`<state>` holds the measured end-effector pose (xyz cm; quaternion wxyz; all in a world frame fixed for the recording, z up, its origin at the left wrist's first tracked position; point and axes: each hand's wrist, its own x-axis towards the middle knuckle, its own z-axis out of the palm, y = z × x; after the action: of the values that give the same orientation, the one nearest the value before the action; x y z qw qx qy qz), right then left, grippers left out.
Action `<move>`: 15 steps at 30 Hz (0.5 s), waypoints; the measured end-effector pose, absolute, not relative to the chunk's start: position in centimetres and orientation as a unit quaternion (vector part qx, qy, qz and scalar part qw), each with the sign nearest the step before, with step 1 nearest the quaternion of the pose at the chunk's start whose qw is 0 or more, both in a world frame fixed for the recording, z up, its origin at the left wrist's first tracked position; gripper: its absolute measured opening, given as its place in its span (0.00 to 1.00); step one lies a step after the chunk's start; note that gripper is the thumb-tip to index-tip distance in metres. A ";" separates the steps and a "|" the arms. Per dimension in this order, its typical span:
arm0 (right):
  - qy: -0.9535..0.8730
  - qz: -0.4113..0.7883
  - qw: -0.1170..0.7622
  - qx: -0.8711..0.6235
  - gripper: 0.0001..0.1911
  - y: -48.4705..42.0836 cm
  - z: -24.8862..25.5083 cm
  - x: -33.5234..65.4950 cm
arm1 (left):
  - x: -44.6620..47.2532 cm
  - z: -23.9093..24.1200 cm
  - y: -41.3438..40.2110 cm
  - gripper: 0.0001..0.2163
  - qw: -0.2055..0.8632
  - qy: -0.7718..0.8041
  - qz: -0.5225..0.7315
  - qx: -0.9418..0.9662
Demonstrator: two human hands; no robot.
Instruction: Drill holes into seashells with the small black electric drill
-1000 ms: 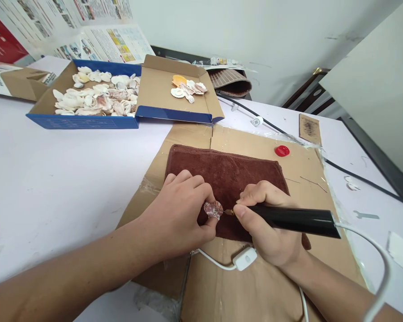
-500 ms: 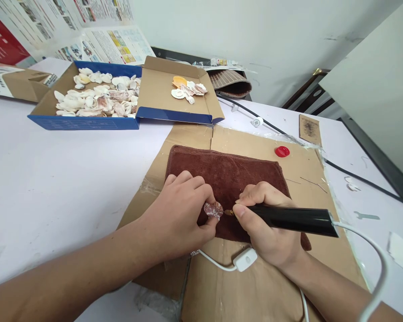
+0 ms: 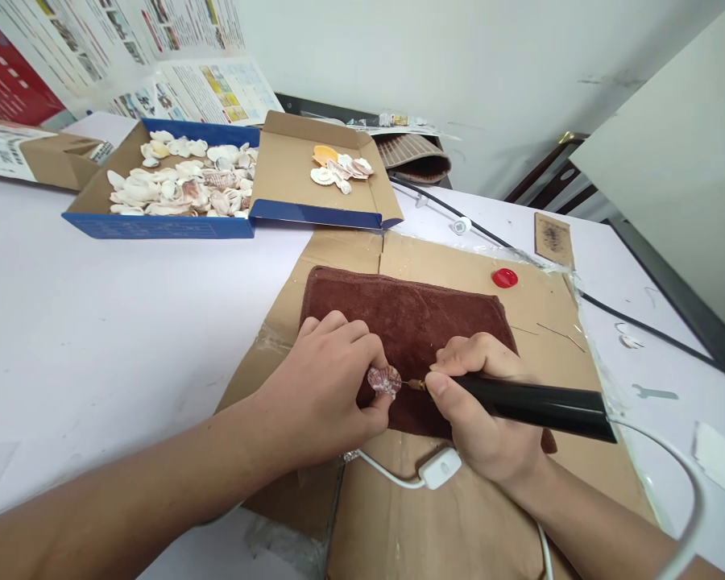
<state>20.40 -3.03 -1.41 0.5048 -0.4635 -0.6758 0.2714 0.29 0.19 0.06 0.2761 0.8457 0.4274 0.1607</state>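
Between the thumb and fingers of my left hand (image 3: 338, 383) is a small reddish-white ribbed seashell (image 3: 385, 380). My right hand (image 3: 489, 411) is closed around a black pen-shaped electric drill (image 3: 544, 408) with a brass chuck and a white cord. Its thin bit points left at the shell, and the tip is at or very close to the shell's right edge; whether it touches I cannot tell. Both hands are over a folded brown cloth (image 3: 399, 310), which lies on a cardboard sheet (image 3: 423, 507).
A blue-edged box (image 3: 163, 227) of seashells stands at the back left, its open lid (image 3: 290, 177) bearing several more shells. A red cap (image 3: 505, 278), a small wrench (image 3: 654, 391) and thin needles lie to the right. A white cord switch (image 3: 440, 468) sits near my hands.
My right hand and the drill have drawn slightly to the right, and the drill's rear end sits lower. The left hand still holds the shell in place. The view has shifted a little.
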 end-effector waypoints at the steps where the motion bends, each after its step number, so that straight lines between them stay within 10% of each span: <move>1: -0.676 0.270 0.504 -0.465 0.11 -3.0 -1.3 20.4 | 0.3 0.0 0.2 0.02 0.276 0.426 0.163 0.846; 15: -0.492 0.387 0.617 -0.477 0.13 -1.7 -1.2 21.8 | 0.4 -0.3 0.0 0.06 0.255 0.449 0.167 0.840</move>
<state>21.79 -1.70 -1.20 0.6169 -0.4771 -0.4917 0.3872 0.40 0.01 -0.31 0.2555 0.8397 0.4490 0.1674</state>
